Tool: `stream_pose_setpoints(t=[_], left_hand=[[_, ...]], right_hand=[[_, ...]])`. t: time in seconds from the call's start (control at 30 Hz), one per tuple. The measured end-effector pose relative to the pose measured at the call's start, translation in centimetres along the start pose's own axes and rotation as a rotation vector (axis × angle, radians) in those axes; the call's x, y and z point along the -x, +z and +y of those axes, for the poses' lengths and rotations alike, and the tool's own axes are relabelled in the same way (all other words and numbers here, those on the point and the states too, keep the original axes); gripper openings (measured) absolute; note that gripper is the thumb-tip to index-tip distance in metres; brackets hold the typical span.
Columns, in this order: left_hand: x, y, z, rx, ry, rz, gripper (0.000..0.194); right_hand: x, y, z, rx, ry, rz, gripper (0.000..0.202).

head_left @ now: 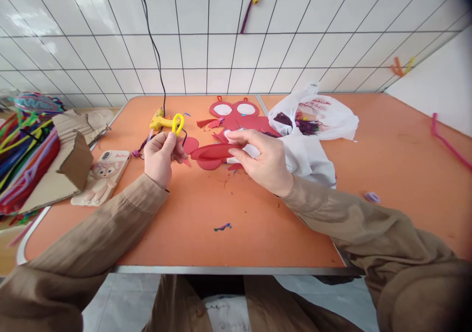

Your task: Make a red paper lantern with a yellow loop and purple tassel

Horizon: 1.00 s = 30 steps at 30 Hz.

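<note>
My left hand (161, 156) is closed in a pinch on a yellow pipe cleaner loop (178, 121), which sticks up above the fingertips. Between thumb and fingers, my right hand (263, 160) grips a thin red round piece (214, 151), seen nearly edge-on. Its left end comes close to my left fingers; whether they touch I cannot tell. Behind the hands lie more red cut pieces, among them a red shape with two white ovals (246, 109) and small loops on top. A yellow glue gun (161, 120) with a black cord rests just beyond my left hand.
At left are a phone in a cartoon case (101, 177), torn cardboard (59, 174) and a pile of coloured pipe cleaners (27, 160). White plastic bags (332, 118) with purple tassels stand at right. Small scraps (222, 227) lie on the orange table (184, 243) before a tiled wall.
</note>
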<state>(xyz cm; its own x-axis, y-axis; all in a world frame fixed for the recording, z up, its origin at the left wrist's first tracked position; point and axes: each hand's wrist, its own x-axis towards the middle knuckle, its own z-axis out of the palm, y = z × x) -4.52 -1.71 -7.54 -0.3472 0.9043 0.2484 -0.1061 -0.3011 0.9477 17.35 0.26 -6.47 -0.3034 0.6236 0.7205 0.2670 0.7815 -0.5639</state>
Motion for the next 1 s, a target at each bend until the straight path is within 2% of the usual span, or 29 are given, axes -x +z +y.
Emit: stream_pose_setpoints(t=[0.07,0.2,0.4,0.5,0.6,0.7,0.8,0.9,1.0], left_hand=[[0.0,0.0,0.0,0.001,0.013,0.014,0.029],[0.2,0.0,0.0,-0.004,0.009,0.013,0.03],[1.0,0.4,-0.3,0.08,-0.063,-0.234,0.029],[1.3,0.5,-0.6,0.119,-0.219,-0.287,0.026],[1.6,0.7,-0.4,0.138,-0.366,-0.356,0.031],[1.8,0.8,-0.1,0.08,-0.335,-0.42,0.033],[1.9,0.8,0.0,-0.04,-0.237,-0.4,0.032],[1.7,0.7,-0.1,-0.104,-0.147,-0.307,0.031],[1.3,0.5,0.2,-0.121,-0.077,-0.204,0.028]], right_hand=[[-0.2,-0.2,0.1,0.027,-0.001,0.008,0.013],[-0.7,-0.3,0.6,-0.025,0.138,0.038,0.004],[-1.2,0.0,1.3,-0.173,0.32,0.061,0.005],[-1.2,0.1,1.5,-0.241,0.394,0.07,0.009],[-1.2,0.2,1.6,-0.299,0.447,0.065,0.013],[-1.0,0.3,1.8,-0.323,0.467,0.038,0.013],[-0.6,0.6,2.1,-0.319,0.498,0.012,0.01],[-0.6,0.8,2.2,-0.328,0.516,-0.018,0.005],[-1.2,0.3,2.1,-0.306,0.452,0.048,0.008]])
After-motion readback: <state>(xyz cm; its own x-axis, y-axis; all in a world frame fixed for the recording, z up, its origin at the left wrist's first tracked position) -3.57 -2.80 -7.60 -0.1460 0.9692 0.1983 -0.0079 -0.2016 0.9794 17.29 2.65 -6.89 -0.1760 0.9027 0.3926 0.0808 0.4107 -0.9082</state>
